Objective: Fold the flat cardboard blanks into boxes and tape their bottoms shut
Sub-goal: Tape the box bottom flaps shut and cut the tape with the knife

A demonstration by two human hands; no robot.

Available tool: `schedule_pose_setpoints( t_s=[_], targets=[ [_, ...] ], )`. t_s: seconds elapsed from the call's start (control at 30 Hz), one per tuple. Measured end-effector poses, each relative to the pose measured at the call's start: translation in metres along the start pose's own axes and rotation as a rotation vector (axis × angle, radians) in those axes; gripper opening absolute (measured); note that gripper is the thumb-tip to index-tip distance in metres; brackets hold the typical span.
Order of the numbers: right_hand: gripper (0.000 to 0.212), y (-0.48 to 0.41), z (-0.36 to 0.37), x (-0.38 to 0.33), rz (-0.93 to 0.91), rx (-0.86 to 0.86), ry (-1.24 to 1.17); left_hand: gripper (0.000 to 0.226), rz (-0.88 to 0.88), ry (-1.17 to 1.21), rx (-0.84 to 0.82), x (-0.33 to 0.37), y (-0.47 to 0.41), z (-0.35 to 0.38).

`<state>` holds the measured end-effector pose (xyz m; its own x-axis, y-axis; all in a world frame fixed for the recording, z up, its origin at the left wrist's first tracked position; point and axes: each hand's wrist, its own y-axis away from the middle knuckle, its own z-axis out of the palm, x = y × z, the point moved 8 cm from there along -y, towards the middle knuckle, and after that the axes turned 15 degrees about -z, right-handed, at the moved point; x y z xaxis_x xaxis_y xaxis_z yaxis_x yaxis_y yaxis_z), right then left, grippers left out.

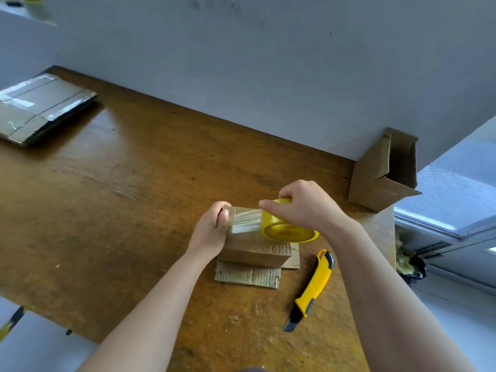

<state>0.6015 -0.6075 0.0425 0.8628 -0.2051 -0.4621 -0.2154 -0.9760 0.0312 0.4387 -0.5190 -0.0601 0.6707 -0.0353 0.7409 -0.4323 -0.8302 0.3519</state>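
Note:
A small folded cardboard box (255,252) stands on the wooden table (134,197), its loose flaps spread flat beneath it. My left hand (213,229) grips the box's left end and holds down the free end of a clear tape strip (245,220). My right hand (300,206) grips a yellow tape roll (284,228) over the right part of the box's upper face. The strip is stretched between my two hands across that face.
A yellow utility knife (312,288) lies right of the box. A folded box (381,173) stands against the wall at the table's far right corner. A stack of flat, taped cardboard blanks (40,106) lies at the far left.

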Motion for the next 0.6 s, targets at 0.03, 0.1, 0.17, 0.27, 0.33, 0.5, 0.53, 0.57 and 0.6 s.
schedule_pose_setpoints(
  t_s=[0.03, 0.1, 0.17, 0.27, 0.33, 0.5, 0.53, 0.57, 0.6],
  targets=[
    [0.056, 0.0, -0.001, 0.002, 0.004, -0.018, -0.003, 0.037, 0.001, -0.002, 0.002, 0.0, 0.0, 0.0],
    [0.055, 0.001, -0.002, 0.006, 0.01, -0.043, -0.033, 0.037, 0.004, -0.008, 0.01, 0.0, 0.0, -0.001],
    [0.054, 0.001, -0.002, 0.008, 0.002, -0.059, -0.062, 0.036, 0.011, -0.016, 0.013, 0.0, -0.001, 0.0],
    [0.052, -0.001, -0.002, 0.009, -0.019, -0.078, -0.06, 0.035, 0.023, -0.014, 0.013, -0.002, -0.002, 0.0],
    [0.053, 0.001, -0.005, 0.016, 0.016, -0.099, 0.019, 0.035, 0.02, -0.022, 0.013, -0.004, -0.004, 0.0],
    [0.063, 0.021, -0.005, 0.039, 0.154, -0.093, 0.146, 0.031, 0.028, -0.029, 0.021, -0.006, -0.005, 0.0],
    [0.065, 0.023, -0.005, 0.04, 0.162, -0.08, 0.138, 0.031, 0.034, -0.029, 0.023, -0.006, -0.005, 0.001],
    [0.067, 0.024, -0.005, 0.04, 0.165, -0.065, 0.133, 0.031, 0.037, -0.031, 0.024, -0.006, -0.005, 0.001],
    [0.068, 0.025, -0.005, 0.04, 0.165, -0.048, 0.131, 0.031, 0.039, -0.034, 0.024, -0.006, -0.006, 0.001]
  ],
)
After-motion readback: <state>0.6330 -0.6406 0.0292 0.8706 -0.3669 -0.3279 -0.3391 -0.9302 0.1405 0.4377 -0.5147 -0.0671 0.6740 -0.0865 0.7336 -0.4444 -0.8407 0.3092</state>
